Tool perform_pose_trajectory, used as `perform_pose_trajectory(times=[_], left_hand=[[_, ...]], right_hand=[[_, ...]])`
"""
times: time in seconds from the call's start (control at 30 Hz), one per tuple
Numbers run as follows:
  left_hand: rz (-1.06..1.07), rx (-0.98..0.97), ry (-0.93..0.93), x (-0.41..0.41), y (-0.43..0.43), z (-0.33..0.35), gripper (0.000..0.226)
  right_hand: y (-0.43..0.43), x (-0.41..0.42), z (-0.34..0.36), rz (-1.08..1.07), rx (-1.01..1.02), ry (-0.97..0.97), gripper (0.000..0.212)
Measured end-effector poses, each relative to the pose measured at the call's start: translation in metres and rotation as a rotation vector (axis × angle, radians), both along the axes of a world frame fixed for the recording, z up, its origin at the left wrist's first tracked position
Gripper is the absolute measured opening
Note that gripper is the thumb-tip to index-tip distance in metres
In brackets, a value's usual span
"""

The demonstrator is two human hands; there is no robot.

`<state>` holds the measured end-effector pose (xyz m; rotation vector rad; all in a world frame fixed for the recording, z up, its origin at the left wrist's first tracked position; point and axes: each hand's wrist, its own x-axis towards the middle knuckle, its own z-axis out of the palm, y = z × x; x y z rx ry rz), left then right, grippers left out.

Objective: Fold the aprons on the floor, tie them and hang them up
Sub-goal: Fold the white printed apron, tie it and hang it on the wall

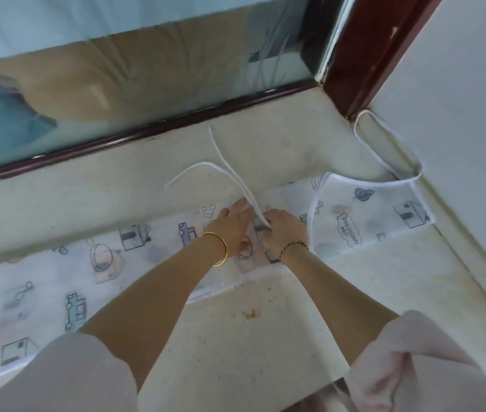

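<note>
Head-camera view, looking down at a speckled floor (265, 328) beside a glass door (117, 84). A printed apron (384, 209), folded into a long narrow strip, lies on the floor from lower left to the right-hand wall. Its neck loop (384, 144) trails into the corner. Both hands meet at the middle of the strip. The right hand (283, 230) has its fingers curled around the white waist ties (227, 165), which run away from the hands toward the door. The left hand (230, 224), with a gold bangle (218, 248) at the wrist, rests on the fabric with its fingers reaching to the ties; I cannot tell whether it pinches one.

The tying step appears to be starting. To do it well, keep the folds pressed flat, draw both ties evenly around the strip, and knot snugly so the bundle holds. Leave the neck loop free for hanging.
</note>
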<state>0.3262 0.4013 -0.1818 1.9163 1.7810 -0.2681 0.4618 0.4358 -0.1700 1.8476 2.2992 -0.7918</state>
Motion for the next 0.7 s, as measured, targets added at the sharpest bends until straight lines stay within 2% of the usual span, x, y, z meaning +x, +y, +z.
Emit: perform_pose_trajectory(times=[0.07, 0.1, 0.3, 0.4, 0.5, 0.57, 0.63, 0.7], left_hand=[[-0.006, -0.053, 0.033, 0.004, 0.002, 0.003, 0.081], [-0.005, -0.06, 0.064, 0.008, 0.004, 0.004, 0.081], [0.047, -0.058, 0.171, 0.009, 0.012, 0.006, 0.08], [0.101, -0.085, 0.19, -0.003, 0.026, 0.006, 0.082], [0.144, -0.153, 0.224, -0.007, 0.042, 0.008, 0.085], [0.147, -0.188, 0.269, -0.003, 0.051, 0.011, 0.086], [0.175, -0.223, 0.314, 0.005, 0.059, 0.018, 0.085], [0.204, -0.233, 0.361, 0.021, 0.065, 0.027, 0.077]], right_hand=[[0.001, 0.015, 0.009, -0.278, -0.207, 0.352, 0.022], [0.002, 0.026, 0.013, -0.384, -0.276, 0.44, 0.023], [-0.001, 0.098, 0.026, -0.531, -0.42, 0.386, 0.012], [-0.004, 0.123, 0.024, -0.667, -0.359, 0.4, 0.012], [-0.014, 0.148, 0.021, -1.015, -0.3, 0.539, 0.014], [-0.025, 0.169, 0.017, -1.206, -0.23, 0.567, 0.013], [-0.035, 0.192, 0.013, -1.345, -0.118, 0.511, 0.015], [-0.04, 0.207, 0.016, -1.356, -0.009, 0.38, 0.029]])
